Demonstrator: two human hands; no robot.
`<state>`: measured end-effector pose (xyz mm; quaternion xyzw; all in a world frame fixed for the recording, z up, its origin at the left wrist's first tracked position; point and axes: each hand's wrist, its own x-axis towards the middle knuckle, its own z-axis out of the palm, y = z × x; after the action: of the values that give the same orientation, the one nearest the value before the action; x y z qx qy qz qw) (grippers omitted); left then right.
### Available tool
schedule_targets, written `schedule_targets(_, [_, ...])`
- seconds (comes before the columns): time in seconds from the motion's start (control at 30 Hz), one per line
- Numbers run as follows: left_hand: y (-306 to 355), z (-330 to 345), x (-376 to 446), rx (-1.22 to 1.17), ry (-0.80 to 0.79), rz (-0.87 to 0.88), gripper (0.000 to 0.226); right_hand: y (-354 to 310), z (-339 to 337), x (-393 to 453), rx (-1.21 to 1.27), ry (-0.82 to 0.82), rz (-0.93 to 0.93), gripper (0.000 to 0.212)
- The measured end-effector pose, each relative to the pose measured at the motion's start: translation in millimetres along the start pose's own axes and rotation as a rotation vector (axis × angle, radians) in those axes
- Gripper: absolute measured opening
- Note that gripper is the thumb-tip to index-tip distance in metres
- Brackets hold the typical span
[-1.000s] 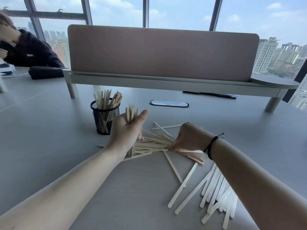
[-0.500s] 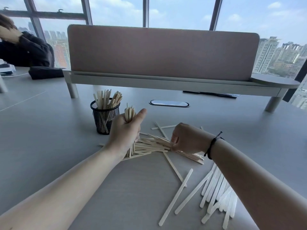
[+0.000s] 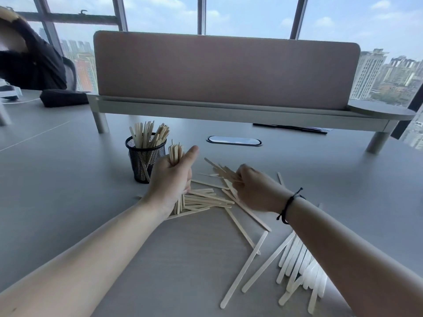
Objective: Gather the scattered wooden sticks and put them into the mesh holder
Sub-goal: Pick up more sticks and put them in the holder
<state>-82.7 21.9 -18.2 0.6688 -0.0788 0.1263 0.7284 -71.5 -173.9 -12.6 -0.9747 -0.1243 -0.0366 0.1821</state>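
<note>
A black mesh holder [image 3: 144, 162] stands on the grey table, holding several upright wooden sticks [image 3: 150, 136]. Just right of it my left hand [image 3: 170, 181] grips an upright bundle of sticks [image 3: 175, 154], thumb raised. My right hand [image 3: 256, 187] pinches a few sticks [image 3: 223, 171] lifted off the table and pointing toward the left hand. Between and below the hands lies a loose pile of sticks [image 3: 206, 199]. More sticks [image 3: 297, 264] lie scattered near my right forearm, partly hidden by it.
A raised shelf [image 3: 229, 116] with a pinkish divider panel [image 3: 224, 72] spans the table behind the holder. A cable slot [image 3: 233, 141] sits in the tabletop. At far left a person in dark clothes [image 3: 29, 62] sits beside a black pouch [image 3: 63, 97].
My right hand has risen from the pile with a few sticks pinched and moved them toward the left hand. One long stick near the front slid slightly. The left hand stayed put.
</note>
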Motion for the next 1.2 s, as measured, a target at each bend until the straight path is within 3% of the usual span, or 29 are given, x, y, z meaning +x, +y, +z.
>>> schedule_targets(0.13, [0,-1,1,-0.018,0.003,-0.005,0.056,2,0,2,0.198,0.043,0.017,0.009])
schedule_targets(0.37, [0,-1,2,-0.011,0.014,-0.002,0.056,-7,-9,1,0.363,0.217,0.017,0.041])
schedule_targets(0.5, [1,-1,1,-0.007,0.028,-0.008,0.057,-16,-17,3,0.508,0.247,-0.014,0.043])
schedule_targets(0.7, [2,0,2,-0.046,0.024,-0.019,0.059,-42,-55,-7,1.330,0.249,-0.061,0.042])
schedule_targets(0.77, [2,0,1,-0.063,0.014,-0.029,0.058,-43,-59,-7,1.474,0.235,-0.062,0.038])
schedule_targets(1.2, [2,8,-1,-0.059,-0.031,-0.034,0.043,-48,-10,-2,1.426,0.216,0.038,0.047])
